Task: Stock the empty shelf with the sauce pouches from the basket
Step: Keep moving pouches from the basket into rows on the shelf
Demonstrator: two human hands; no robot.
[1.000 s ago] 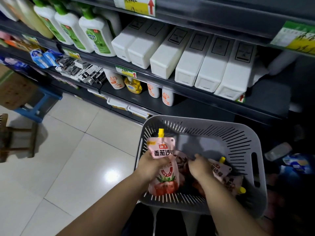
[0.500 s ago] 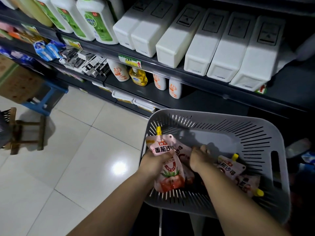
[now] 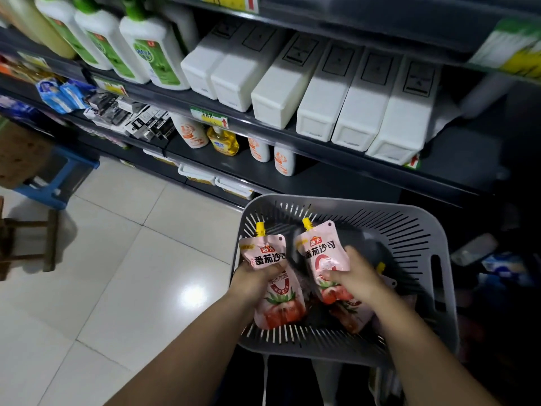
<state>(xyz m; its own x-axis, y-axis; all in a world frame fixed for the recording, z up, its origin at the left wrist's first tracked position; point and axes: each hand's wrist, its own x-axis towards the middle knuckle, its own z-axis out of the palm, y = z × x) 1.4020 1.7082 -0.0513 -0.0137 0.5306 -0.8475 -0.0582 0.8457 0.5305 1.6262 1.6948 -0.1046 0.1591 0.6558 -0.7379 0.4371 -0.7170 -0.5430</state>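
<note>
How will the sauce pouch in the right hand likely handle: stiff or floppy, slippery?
Probably floppy: the sauce pouch bends and creases where the right hand grips its middle. Its film looks glossy, so it may slip in a loose grip. It looks plump, so likely heavy for its size.

I'm in a shop aisle: dark metal shelves (image 3: pixel 336 183) run along the far side, lined with rows of identical white boxes (image 3: pixel 319 92) and green-labelled bottles (image 3: pixel 152 51), yellow price tags (image 3: pixel 209 115) clipped to their edges, tiled floor (image 3: pixel 117 259) on my left.
</note>
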